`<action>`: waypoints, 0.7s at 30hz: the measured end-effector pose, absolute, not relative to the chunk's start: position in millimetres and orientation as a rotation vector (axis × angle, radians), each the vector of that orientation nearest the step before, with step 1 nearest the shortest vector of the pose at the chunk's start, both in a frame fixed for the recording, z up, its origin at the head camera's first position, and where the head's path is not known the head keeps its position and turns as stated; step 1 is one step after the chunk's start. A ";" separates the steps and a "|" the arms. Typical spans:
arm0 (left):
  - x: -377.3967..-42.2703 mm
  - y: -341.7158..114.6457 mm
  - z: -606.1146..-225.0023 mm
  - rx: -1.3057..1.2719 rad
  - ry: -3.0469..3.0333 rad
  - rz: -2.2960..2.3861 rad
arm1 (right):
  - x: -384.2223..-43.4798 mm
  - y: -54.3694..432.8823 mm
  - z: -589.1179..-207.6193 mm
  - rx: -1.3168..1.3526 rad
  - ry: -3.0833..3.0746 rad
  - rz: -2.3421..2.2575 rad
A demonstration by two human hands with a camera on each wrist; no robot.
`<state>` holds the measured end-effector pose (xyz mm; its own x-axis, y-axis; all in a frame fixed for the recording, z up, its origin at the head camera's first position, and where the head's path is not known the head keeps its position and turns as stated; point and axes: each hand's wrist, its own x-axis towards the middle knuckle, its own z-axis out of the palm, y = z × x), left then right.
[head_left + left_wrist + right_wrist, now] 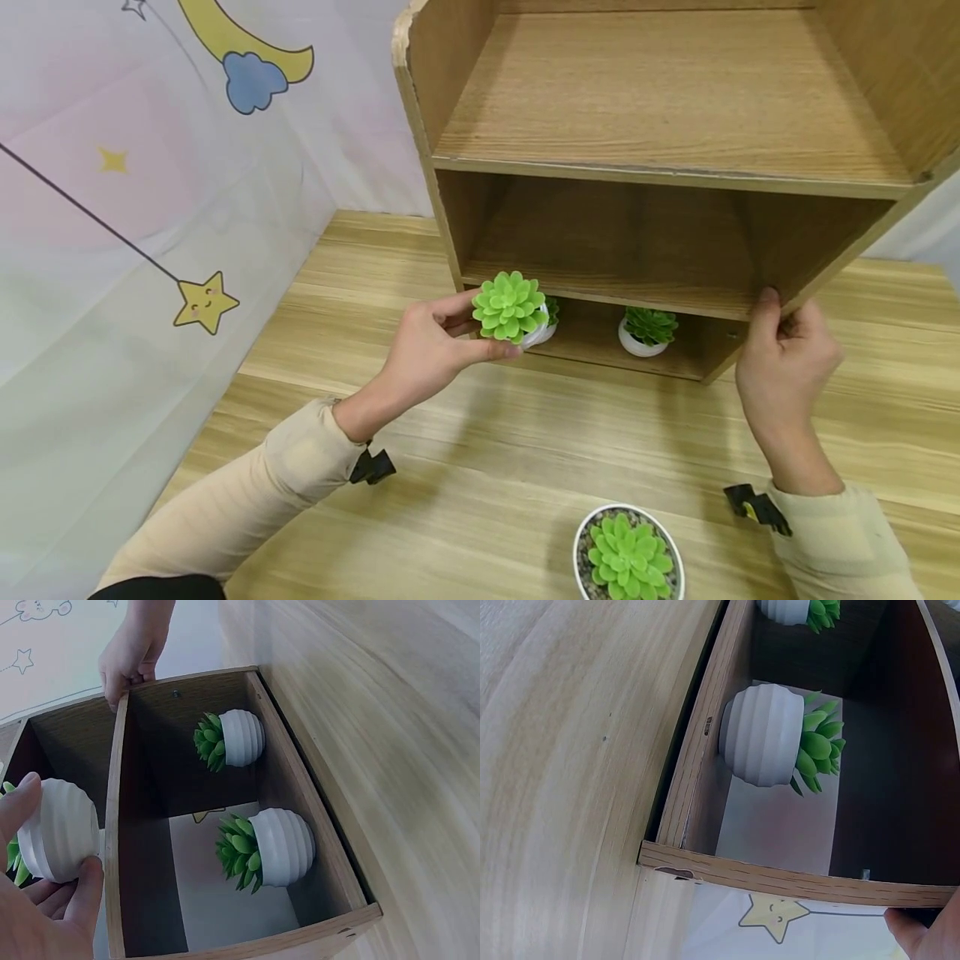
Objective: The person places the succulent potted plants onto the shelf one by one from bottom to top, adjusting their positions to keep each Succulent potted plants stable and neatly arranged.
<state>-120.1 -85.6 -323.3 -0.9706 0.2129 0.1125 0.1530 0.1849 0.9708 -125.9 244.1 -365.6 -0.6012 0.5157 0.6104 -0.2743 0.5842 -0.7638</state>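
Note:
My left hand (423,354) grips a small potted succulent (508,307) by its white ribbed pot, thumb on one side and fingers on the other. It is in front of the left end of the middle shelf's edge, and the left wrist view shows the pot (58,829) in front of the middle compartment. On the right, my right hand (787,375) holds the side panel of the wooden shelf unit (675,92), its thumb on the front edge. Two similar succulents stand in the bottom compartment: one at the right (643,329), the other partly hidden behind the held plant.
Near me on the wood-grain table (450,500) stands a larger succulent in a round white pot (630,554) with gravel. A pale curtain (112,250) printed with a moon and stars hangs at the left and behind the shelf unit.

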 end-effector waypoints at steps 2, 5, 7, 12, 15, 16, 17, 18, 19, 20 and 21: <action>-120.8 -84.8 -322.2 0.355 2.384 1.944 | -126.2 244.6 -366.1 -0.194 -1.923 1.114; -121.5 -84.4 -321.0 0.339 2.387 1.948 | -126.7 245.5 -367.1 -0.191 -1.924 1.114; -121.9 -84.4 -320.3 0.336 2.392 1.951 | -127.0 245.8 -367.6 -0.193 -1.924 1.113; -123.2 -83.7 -319.3 0.359 2.416 1.956 | -126.5 244.9 -366.5 -0.198 -1.925 1.114; -123.9 -82.8 -319.1 0.359 2.431 1.962 | -124.2 241.9 -362.3 -0.195 -1.924 1.125; -124.0 -82.6 -318.9 0.354 2.435 1.961 | -123.5 241.0 -361.1 -0.194 -1.923 1.128; -124.2 -82.5 -319.0 0.350 2.441 1.958 | -122.9 240.3 -360.1 -0.193 -1.924 1.129; -124.2 -82.3 -318.9 0.347 2.446 1.956 | -122.5 239.7 -359.4 -0.192 -1.924 1.132; -124.3 -82.1 -318.7 0.347 2.449 1.955 | -122.3 239.5 -359.1 -0.192 -1.924 1.133; -124.5 -82.0 -318.5 0.351 2.449 1.958 | -122.8 240.0 -359.7 -0.193 -1.925 1.132; -124.5 -81.9 -318.1 0.355 2.450 1.958 | -123.2 240.6 -360.3 -0.192 -1.927 1.131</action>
<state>-124.5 -81.9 -318.1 -0.9746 0.1656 0.1504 0.1833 0.2051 0.9614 -123.2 240.6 -360.3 -0.6104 0.5143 0.6025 -0.2749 0.5758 -0.7700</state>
